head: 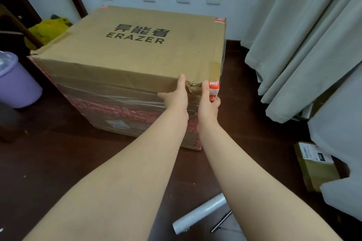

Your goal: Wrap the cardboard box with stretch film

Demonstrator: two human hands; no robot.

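A large cardboard box [137, 53] printed "ERAZER" stands on the dark floor. Clear stretch film [109, 100] lies in bands across its near side, over red tape. My left hand [177, 96] presses flat on that side just under the top edge, fingers straight and thumb out to the left. My right hand [208, 101] is at the near right corner, thumb up on the front and fingers curled round the vertical edge by the red-and-white tape. A roll of stretch film [199, 213] lies on the floor under my right forearm.
A purple bin [17, 84] stands left of the box, a yellow bundle [49, 29] behind it. Grey curtains [305, 45] hang at the right, with a small labelled parcel [317, 164] below. A black pen [221, 221] lies beside the roll.
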